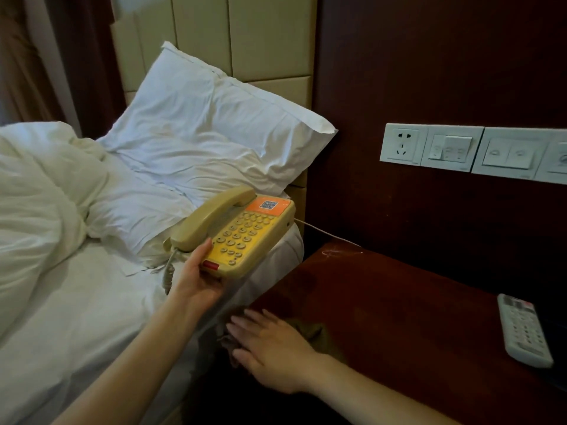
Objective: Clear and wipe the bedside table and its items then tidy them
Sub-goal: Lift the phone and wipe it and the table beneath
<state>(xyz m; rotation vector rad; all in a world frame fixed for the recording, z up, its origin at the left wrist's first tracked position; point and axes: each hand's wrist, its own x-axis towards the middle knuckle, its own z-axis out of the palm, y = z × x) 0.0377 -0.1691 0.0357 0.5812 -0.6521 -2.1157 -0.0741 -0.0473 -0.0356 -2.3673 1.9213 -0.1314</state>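
Observation:
A yellow-beige desk telephone (245, 237) with its handset on the cradle is at the bed's right edge. My left hand (196, 277) grips its near end, thumb on top. Its thin cord (322, 231) runs right toward the wall above the dark wooden bedside table (399, 302). My right hand (270, 351) lies flat with straight fingers on a brownish cloth (310, 332) at the table's near left corner. A white remote control (524, 332) lies on the table's right side.
A white pillow (208, 130) leans on the padded headboard, and a rumpled white duvet (40, 204) covers the bed's left. A row of white sockets and switches (460, 151) is on the dark wall panel above the table.

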